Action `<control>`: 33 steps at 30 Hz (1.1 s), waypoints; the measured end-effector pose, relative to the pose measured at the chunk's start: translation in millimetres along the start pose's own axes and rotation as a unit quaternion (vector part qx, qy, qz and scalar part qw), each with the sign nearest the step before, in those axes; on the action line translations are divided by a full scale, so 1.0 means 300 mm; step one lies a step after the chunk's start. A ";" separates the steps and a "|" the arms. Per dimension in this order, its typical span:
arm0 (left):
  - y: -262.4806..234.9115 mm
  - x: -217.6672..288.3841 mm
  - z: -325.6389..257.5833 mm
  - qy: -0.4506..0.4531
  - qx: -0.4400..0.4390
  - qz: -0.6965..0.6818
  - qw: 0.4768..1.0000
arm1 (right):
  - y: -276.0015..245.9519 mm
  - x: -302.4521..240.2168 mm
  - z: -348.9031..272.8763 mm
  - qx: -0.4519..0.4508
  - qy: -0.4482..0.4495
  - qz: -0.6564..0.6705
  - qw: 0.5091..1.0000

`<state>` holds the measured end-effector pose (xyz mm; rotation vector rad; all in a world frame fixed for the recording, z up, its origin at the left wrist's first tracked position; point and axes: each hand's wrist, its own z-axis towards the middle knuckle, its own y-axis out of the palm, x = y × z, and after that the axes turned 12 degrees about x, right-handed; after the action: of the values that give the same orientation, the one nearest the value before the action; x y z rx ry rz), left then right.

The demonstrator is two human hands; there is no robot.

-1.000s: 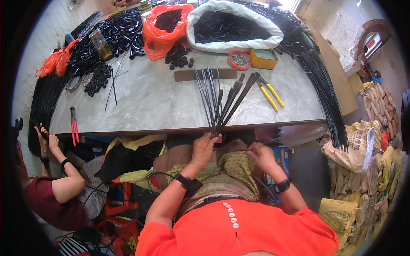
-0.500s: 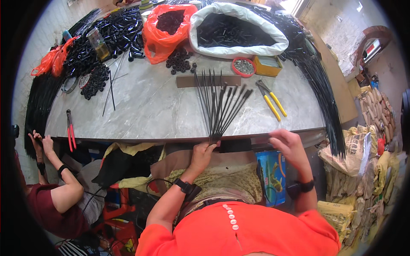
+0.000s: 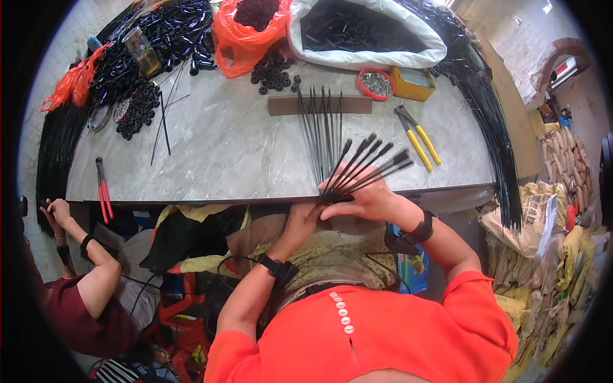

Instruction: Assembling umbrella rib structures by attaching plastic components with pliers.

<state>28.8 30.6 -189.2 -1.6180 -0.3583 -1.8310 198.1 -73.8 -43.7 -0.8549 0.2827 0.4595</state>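
Observation:
Thin black rods fan out over the table's near edge. The plain pointed rods (image 3: 317, 131) reach away across the tabletop and over a brown strip (image 3: 357, 105). Other black rods with thicker dark ends (image 3: 359, 153) lean to the right, their tips slightly blurred. My left hand (image 3: 301, 223) is closed round the near ends of the bundle. My right hand (image 3: 371, 199) is at the rods' lower part, its thumb by my left fingers. The right fingers lie behind the thick-ended rods, partly hidden, and look closed on them.
Yellow-handled pincers (image 3: 418, 140) lie to the right, red-handled ones (image 3: 104, 191) left. Beyond are a red dish of small metal pieces (image 3: 377, 84), a yellow box (image 3: 412, 84), a white sack (image 3: 364, 60) and a red bag (image 3: 239, 60). At left a co-worker's hands (image 3: 57, 214) show.
My right hand has come left and down from above the table's edge onto the rods. The thick-ended rods now spread farther right and lower. My left hand keeps its hold.

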 end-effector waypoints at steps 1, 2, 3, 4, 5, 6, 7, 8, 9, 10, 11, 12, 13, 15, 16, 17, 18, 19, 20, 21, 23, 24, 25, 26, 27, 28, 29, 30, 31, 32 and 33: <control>-0.008 0.000 0.005 -0.003 -0.021 0.029 0.999 | 0.010 -0.001 -0.013 -0.019 0.026 -0.007 0.999; -0.016 -0.012 0.010 -0.002 -0.021 0.032 0.999 | 0.019 -0.003 -0.006 -0.038 0.048 -0.012 0.998; -0.021 -0.025 0.017 0.016 -0.021 0.008 1.000 | 0.020 -0.018 0.026 -0.006 0.033 0.038 0.999; -0.026 -0.035 0.023 0.035 -0.021 -0.016 0.999 | 0.033 -0.014 0.027 -0.002 0.030 0.039 0.999; -0.025 -0.030 0.029 0.039 -0.022 -0.015 0.999 | 0.040 -0.009 0.023 -0.022 0.037 0.027 0.999; -0.025 -0.022 0.031 0.016 -0.016 -0.017 1.000 | 0.042 -0.008 0.024 -0.042 0.045 0.014 0.998; -0.024 -0.013 0.032 -0.006 -0.010 -0.018 1.000 | 0.040 -0.009 0.027 -0.022 0.016 0.062 0.998; -0.025 -0.011 0.028 -0.002 -0.010 -0.014 1.000 | 0.046 -0.011 0.025 -0.017 0.013 0.062 0.998; -0.021 -0.012 0.023 -0.004 0.000 -0.004 1.000 | 0.056 -0.010 0.016 -0.007 0.033 0.088 0.996; -0.016 -0.016 0.018 -0.005 0.010 0.007 1.000 | 0.066 -0.007 0.007 0.003 0.053 0.115 0.992; -0.017 -0.026 0.012 -0.031 -0.002 0.044 0.999 | 0.068 -0.007 0.006 0.002 0.022 0.096 0.995; -0.021 -0.039 0.010 -0.028 -0.003 0.049 0.998 | 0.065 -0.008 0.005 0.008 0.020 0.097 0.995; -0.026 -0.052 0.009 0.000 -0.005 0.040 0.999 | 0.060 -0.011 0.006 -0.002 0.017 0.089 0.996; -0.029 -0.070 0.002 0.027 -0.013 0.033 0.999 | 0.064 -0.010 0.000 -0.013 0.017 0.092 0.996; -0.032 -0.081 0.002 0.010 -0.007 0.033 0.999 | 0.065 -0.008 0.005 -0.008 0.018 0.093 0.996; -0.028 -0.088 0.000 -0.007 -0.004 0.030 1.000 | 0.062 -0.004 0.006 0.012 -0.005 0.084 0.996; -0.030 -0.047 0.002 -0.009 -0.010 0.031 0.999 | 0.059 -0.001 0.002 0.031 -0.027 0.076 0.996; -0.037 -0.006 0.005 -0.015 -0.025 0.033 0.999 | 0.059 0.004 -0.002 0.011 0.010 0.098 0.995; -0.053 0.027 0.016 -0.017 -0.035 0.036 0.999 | 0.055 0.000 0.009 0.014 0.008 0.099 0.995; -0.061 0.001 0.012 -0.012 -0.033 0.055 0.998 | 0.047 -0.011 0.023 0.005 0.003 0.080 0.997; -0.102 0.038 -0.006 0.018 -0.028 0.115 0.993 | 0.046 -0.014 0.031 0.002 -0.005 0.065 0.998; -0.115 0.091 -0.003 0.046 -0.026 0.171 0.984 | 0.043 -0.009 0.026 0.006 -0.005 0.062 0.998; -0.130 0.151 -0.007 0.045 -0.019 0.141 0.989 | 0.036 -0.004 0.020 0.002 -0.011 0.066 0.998; -0.166 0.244 -0.005 0.047 -0.018 0.145 0.988 | 0.038 -0.003 0.018 -0.003 -0.017 0.073 0.997; -0.208 0.339 0.005 0.026 -0.075 0.253 0.964 | 0.041 0.003 0.015 0.001 -0.020 0.072 0.997; -0.237 0.417 0.015 0.004 -0.129 0.357 0.925 | 0.046 0.008 0.010 -0.001 -0.014 0.079 0.997; -0.251 0.473 0.020 0.022 -0.032 0.231 0.972 | 0.046 0.003 0.009 -0.004 -0.009 0.088 0.996; -0.271 0.532 0.042 -0.046 -0.004 0.142 0.989 | 0.041 -0.004 0.012 -0.002 -0.010 0.088 0.996; -0.275 0.574 0.066 -0.037 0.032 0.058 0.997 | 0.031 -0.011 0.016 -0.007 0.000 0.090 0.996; -0.276 0.617 0.085 -0.027 0.071 -0.026 0.997 | 0.026 -0.022 0.021 -0.012 0.007 0.093 0.996; -0.262 0.669 0.116 -0.026 0.072 -0.025 0.997 | 0.026 -0.026 0.024 -0.011 0.005 0.094 0.996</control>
<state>2.5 51.3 26.5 -1.5710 -0.5457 -1.7588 188.0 -65.9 -41.0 -0.8560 0.3695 0.6341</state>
